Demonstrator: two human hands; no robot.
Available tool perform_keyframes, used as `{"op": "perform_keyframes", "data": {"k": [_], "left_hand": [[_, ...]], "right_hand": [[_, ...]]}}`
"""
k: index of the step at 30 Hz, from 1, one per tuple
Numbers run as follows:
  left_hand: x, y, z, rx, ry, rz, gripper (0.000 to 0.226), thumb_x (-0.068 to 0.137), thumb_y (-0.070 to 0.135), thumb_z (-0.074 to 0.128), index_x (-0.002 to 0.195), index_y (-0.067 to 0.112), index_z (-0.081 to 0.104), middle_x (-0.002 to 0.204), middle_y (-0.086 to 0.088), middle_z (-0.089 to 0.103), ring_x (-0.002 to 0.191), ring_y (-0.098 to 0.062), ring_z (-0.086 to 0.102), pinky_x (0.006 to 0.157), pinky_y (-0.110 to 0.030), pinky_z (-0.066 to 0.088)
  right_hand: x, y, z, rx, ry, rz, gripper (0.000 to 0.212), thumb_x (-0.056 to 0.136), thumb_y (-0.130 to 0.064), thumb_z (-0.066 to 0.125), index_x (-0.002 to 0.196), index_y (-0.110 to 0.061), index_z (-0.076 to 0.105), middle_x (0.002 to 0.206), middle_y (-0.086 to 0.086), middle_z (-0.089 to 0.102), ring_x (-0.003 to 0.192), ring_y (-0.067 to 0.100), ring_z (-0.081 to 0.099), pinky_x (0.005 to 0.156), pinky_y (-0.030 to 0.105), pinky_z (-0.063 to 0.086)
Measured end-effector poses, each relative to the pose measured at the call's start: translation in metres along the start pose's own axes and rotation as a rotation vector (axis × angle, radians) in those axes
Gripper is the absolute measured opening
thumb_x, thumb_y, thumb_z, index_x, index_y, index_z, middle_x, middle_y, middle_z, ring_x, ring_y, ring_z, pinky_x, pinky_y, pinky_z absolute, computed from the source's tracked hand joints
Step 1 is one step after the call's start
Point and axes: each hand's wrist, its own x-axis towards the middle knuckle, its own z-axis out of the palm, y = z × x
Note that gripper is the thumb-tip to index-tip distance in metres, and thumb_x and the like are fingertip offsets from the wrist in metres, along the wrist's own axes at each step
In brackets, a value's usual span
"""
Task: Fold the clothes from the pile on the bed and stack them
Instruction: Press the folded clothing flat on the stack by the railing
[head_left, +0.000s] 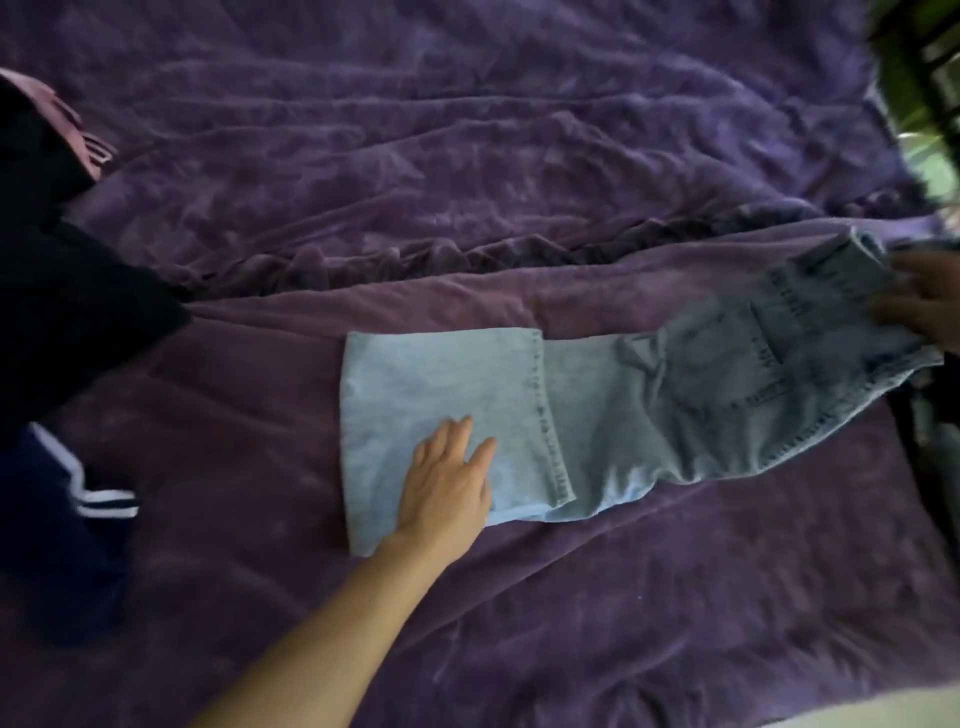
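Light blue jeans (649, 395) lie across the purple bedspread (467, 156), legs folded back over themselves at the left, waist at the right. My left hand (447, 483) presses flat on the folded leg end, fingers straight. At the frame's right edge, my right hand (919, 306) grips the waistband, which is lifted a little off the bed; the hand is blurred and partly cut off. At the far left lies a pile of dark clothes (57, 291), with a navy garment with white stripes (67, 514) below it.
A pink-striped piece of cloth (78, 130) peeks from behind the dark pile at upper left. A ridge of bunched bedspread (415, 254) runs across the middle. Dark objects and greenery (924, 104) sit past the bed's right edge.
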Motion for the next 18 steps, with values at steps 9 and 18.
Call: {"op": "perform_keyframes", "data": {"k": [9, 18], "left_hand": [[0.005, 0.077, 0.052, 0.082, -0.210, 0.122, 0.048, 0.095, 0.026, 0.045, 0.143, 0.028, 0.036, 0.149, -0.002, 0.031, 0.138, -0.027, 0.026, 0.111, -0.042, 0.024], [-0.001, 0.044, 0.032, 0.185, -0.166, 0.012, 0.039, 0.091, 0.039, 0.049, 0.128, 0.025, 0.049, 0.134, 0.003, 0.042, 0.125, -0.020, 0.037, 0.102, -0.034, 0.031]], "right_hand": [[-0.043, -0.150, 0.121, 0.040, -0.066, -0.275, 0.041, 0.088, -0.022, 0.052, 0.129, -0.018, 0.046, 0.118, 0.022, 0.060, 0.103, 0.043, 0.059, 0.076, 0.042, 0.044], [-0.069, -0.188, 0.225, 0.194, -0.489, -0.341, 0.080, 0.094, -0.029, 0.053, 0.154, -0.019, 0.001, 0.133, 0.022, 0.051, 0.115, 0.037, 0.055, 0.089, 0.039, 0.044]]}}
